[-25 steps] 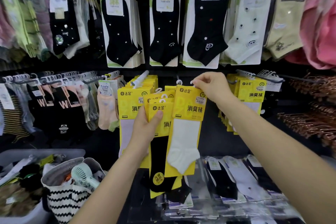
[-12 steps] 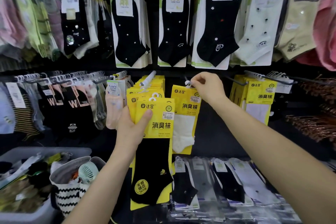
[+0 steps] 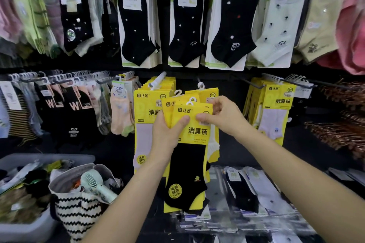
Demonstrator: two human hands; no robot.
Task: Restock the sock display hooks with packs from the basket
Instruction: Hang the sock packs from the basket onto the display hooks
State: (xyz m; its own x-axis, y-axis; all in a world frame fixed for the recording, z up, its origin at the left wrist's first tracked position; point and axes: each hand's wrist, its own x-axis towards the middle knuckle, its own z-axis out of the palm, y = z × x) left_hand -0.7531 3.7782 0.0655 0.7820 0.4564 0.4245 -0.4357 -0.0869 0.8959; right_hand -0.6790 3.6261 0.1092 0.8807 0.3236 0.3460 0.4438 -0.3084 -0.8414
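Socks fill a wall display w/ two rows of hooks. The left hand [image 3: 167, 134] grips a fanned stack of yellow-card sock packs [image 3: 197, 130], thumb across the front card and fingers wrapped round the back. The front pack carries a black ankle sock that hangs down past the wrist. The right hand [image 3: 225, 116] pinches the stack's top right edge, thumb on the front and fingers behind, approx. level w/ the packs' white plastic hanger loops. The stack sits mid-scene, held in front of the lower hook row.

Just behind it a single yellow pack w/ a white sock [image 3: 211, 92] hangs on a dark metal hook [image 3: 198, 80]. To the left is a full row of matching yellow packs [image 3: 148, 104] on a white-tipped peg [image 3: 158, 80]. Well to the right is another yellow bunch [image 3: 278, 104].

Near left is a grey plastic basket [image 3: 59, 159] w/ mixed sock packs inside. A black-and-white zigzag tote bag [image 3: 79, 217] is just beside it, w/ a mint green handheld fan [image 3: 94, 183] poking out the top. Near right, clear-wrapped sock packs [image 3: 246, 195] lie flat below the display. In the far upper row, black ankle socks on white cards [image 3: 138, 31] hang side by side.
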